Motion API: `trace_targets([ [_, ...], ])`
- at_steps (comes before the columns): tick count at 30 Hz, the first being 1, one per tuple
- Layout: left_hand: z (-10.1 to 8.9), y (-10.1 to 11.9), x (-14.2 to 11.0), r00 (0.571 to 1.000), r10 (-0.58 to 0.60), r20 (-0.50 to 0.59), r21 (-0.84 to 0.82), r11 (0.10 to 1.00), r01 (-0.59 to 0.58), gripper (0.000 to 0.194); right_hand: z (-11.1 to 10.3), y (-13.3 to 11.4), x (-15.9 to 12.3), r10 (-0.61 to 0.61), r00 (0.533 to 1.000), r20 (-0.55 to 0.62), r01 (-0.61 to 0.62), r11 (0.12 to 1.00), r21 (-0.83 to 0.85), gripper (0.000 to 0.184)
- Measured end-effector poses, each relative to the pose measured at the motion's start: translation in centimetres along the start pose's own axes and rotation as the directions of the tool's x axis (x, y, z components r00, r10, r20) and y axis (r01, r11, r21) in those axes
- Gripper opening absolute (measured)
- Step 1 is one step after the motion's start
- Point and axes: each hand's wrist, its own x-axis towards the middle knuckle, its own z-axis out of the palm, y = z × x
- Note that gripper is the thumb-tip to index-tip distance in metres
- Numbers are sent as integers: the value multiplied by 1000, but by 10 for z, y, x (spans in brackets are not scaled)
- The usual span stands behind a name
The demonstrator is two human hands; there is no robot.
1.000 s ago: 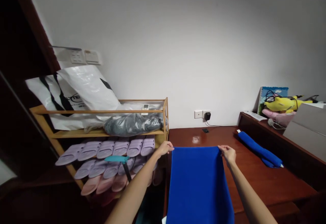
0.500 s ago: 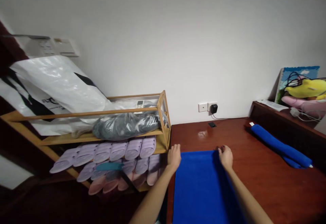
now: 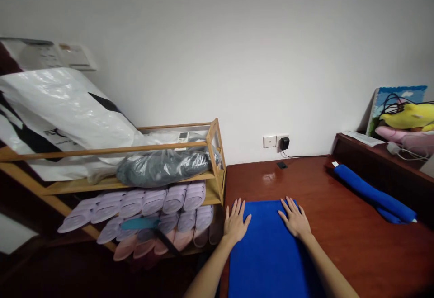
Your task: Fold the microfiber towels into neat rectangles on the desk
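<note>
A blue towel (image 3: 264,257) lies spread flat on the reddish-brown wooden table (image 3: 342,243), its near end cut off by the bottom of the view. My left hand (image 3: 235,223) rests on its far left corner, palm down with fingers spread. On the far right corner my right hand (image 3: 294,219) lies flat in the same way, fingers apart. Neither hand grips the cloth. Off to the right lies a second blue towel (image 3: 373,194), rolled or folded into a long narrow strip, with a white tag at its far end.
Left of the table stands a wooden shoe rack (image 3: 217,171) holding several lilac slippers (image 3: 174,198) and a white plastic bag (image 3: 64,117). A black plug (image 3: 284,143) sits in the wall socket. A raised ledge on the right carries a yellow plush toy (image 3: 407,116).
Both hands have gone from curled fingers at the towel's far corners to flat, spread palms on it. The view has shifted slightly to the right.
</note>
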Motion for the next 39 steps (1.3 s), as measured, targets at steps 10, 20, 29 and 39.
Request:
trace_targets([
  [10, -6, 23, -64, 976, 207, -71, -43, 977, -211, 64, -3, -22, -61, -52, 995, -87, 50, 998, -22, 69],
  [20, -13, 21, -59, 983, 177, -52, -38, 983, -179, 61, -17, -20, -58, -40, 999, -15, 40, 999, -6, 68],
  [29, -18, 60, -136, 975, 219, -40, -130, 966, -223, 63, -19, -73, -136, -277, 961, -22, 278, 957, 84, 60],
  [39, -17, 58, -115, 983, 174, -60, -77, 981, -178, 60, -22, -65, -118, -231, 972, -30, 233, 971, 60, 59],
])
